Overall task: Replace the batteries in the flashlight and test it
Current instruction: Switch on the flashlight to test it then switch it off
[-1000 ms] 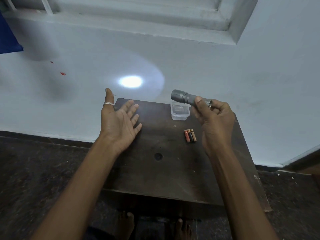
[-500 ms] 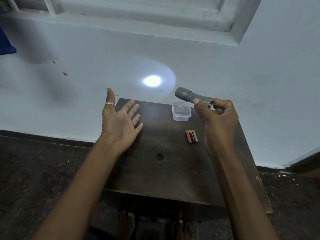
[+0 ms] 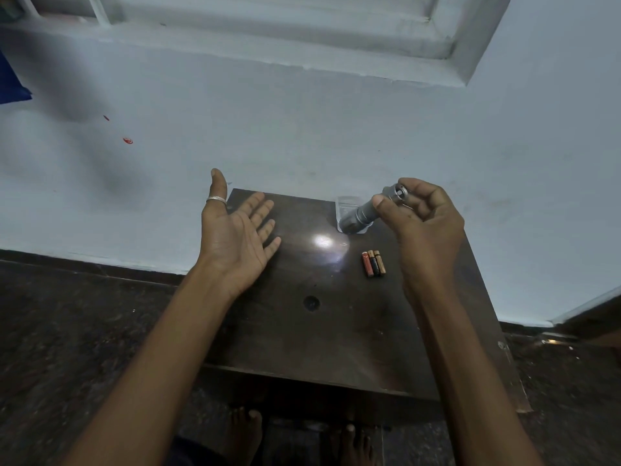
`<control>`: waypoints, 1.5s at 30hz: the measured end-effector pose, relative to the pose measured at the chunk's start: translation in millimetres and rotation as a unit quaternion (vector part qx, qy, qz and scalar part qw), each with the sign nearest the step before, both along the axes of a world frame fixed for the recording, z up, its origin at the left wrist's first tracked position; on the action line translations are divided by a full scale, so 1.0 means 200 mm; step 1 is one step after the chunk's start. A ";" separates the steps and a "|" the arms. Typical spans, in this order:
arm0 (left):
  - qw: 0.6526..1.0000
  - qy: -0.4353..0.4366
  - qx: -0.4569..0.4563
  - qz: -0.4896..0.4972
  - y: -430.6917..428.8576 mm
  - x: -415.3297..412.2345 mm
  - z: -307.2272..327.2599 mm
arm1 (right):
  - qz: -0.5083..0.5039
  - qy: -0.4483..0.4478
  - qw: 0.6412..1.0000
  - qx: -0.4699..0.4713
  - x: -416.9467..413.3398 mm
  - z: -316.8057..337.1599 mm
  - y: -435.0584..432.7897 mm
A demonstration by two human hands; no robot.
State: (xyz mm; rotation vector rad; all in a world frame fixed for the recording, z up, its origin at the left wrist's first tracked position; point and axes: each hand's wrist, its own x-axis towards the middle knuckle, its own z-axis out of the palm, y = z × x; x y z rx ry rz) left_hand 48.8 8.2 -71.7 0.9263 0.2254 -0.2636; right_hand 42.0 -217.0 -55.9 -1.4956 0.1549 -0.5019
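Note:
My right hand [image 3: 423,223] grips a grey metal flashlight [image 3: 364,213] near its tail, head tilted down and to the left. It is lit and throws a bright spot [image 3: 324,243] onto the dark wooden table [image 3: 336,331]. Three small batteries [image 3: 373,263] lie side by side on the table, just left of my right wrist. My left hand [image 3: 237,233] hovers palm up over the table's left part, fingers straight, a silver ring on the thumb, holding nothing.
A small clear plastic box [image 3: 347,203] stands at the table's far edge, partly behind the flashlight head. A pale blue wall rises behind the table. Dark stone floor surrounds it, and bare feet [image 3: 245,428] show below the front edge.
My right hand tipped the flashlight head downward, so the light spot dropped from the wall onto the table. My left hand stayed where it was.

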 end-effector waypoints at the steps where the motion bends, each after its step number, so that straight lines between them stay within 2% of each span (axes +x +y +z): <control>1: 1.000 0.001 0.000 -0.001 0.00 0.00 0.00 | 0.002 -0.002 1.000 -0.001 0.00 0.00 0.00; 11: 1.000 0.004 0.003 -0.008 -0.01 0.00 0.00 | 0.006 0.008 1.000 0.025 0.00 -0.01 0.00; 21: 1.000 0.007 -0.009 -0.012 -0.01 0.01 0.00 | 0.000 0.037 0.987 0.157 0.01 -0.02 -0.01; 34: 0.999 -0.007 -0.021 -0.038 -0.01 0.01 -0.01 | -0.005 0.027 0.985 0.171 0.01 -0.01 0.01; 45: 0.998 -0.011 -0.055 -0.042 0.02 0.01 -0.01 | -0.022 0.018 0.990 0.141 0.02 -0.01 0.02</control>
